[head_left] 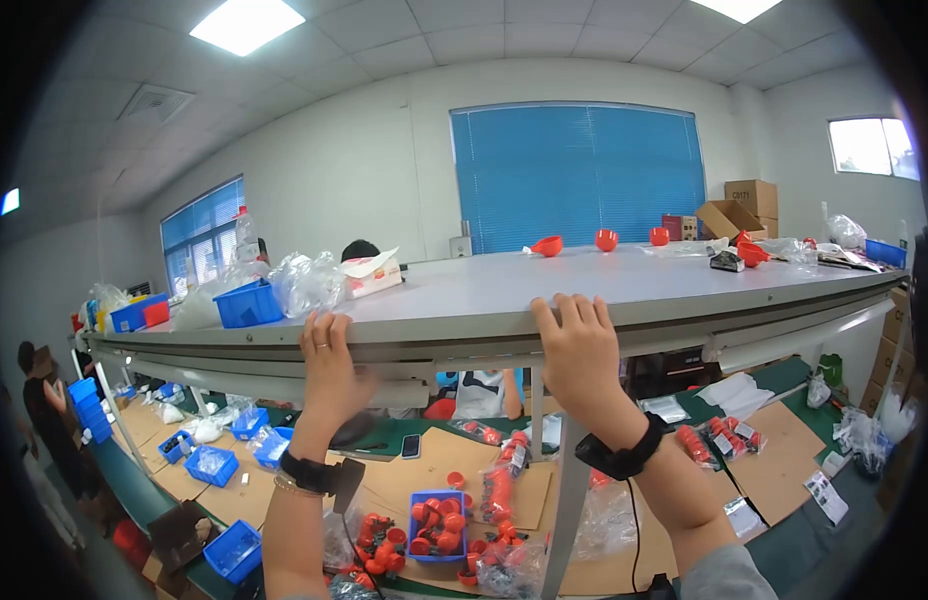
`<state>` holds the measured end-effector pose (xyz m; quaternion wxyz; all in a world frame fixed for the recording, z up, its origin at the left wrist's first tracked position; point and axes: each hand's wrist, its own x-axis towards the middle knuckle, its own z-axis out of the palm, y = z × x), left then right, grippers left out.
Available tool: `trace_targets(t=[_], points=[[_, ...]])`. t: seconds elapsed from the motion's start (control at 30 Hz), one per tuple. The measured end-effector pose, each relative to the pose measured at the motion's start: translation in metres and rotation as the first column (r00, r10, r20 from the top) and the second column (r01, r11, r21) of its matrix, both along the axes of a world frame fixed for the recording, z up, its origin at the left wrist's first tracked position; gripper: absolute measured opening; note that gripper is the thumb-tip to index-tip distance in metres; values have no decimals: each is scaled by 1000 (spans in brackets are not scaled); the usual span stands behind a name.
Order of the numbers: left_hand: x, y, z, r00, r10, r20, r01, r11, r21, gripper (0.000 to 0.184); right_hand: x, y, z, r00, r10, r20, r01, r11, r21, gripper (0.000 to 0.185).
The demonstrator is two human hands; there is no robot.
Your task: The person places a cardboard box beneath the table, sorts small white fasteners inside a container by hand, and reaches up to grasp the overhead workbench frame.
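Observation:
My left hand (pixel 329 365) grips the front edge of the raised grey shelf (pixel 464 300), its fingers bent over the rim. Farther right, my right hand (pixel 579 350) holds the same edge with its fingertips on the top surface. Both wrists wear black bands with cables. A blue bin (pixel 249 304), a clear plastic bag (pixel 309 283) and a tissue box (pixel 372 274) stand on the shelf near my left hand. Red cups, one of them (pixel 606 240), sit towards the shelf's back edge, beyond my right hand.
Below, the workbench (pixel 524 490) carries cardboard sheets, a blue bin of red parts (pixel 437 525), bagged red parts (pixel 724 438) and a phone (pixel 411 446). A person (pixel 481 393) is partly visible behind the shelf; another person (pixel 59 430) stands at far left. Cartons (pixel 751 197) are stacked at back right.

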<state>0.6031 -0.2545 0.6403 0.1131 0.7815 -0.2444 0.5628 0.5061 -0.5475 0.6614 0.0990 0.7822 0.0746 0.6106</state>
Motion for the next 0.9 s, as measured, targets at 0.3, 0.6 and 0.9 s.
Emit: trace_targets(t=[0.3,0.6,0.9], points=[[-5,-3,1,999,7,-41,-6,1000,18,74,-2,-3,-3,1000,25,-2,-25,1000,17,36],[8,3,-4,1000,13,-27,-12,998,56,79,6,3,-6,999,15,-44,-12,997,79,57],[7,9,-6,1000,-5,-5,5,1000,17,80,13,5,-9,997,-37,74,33,998,50,45]])
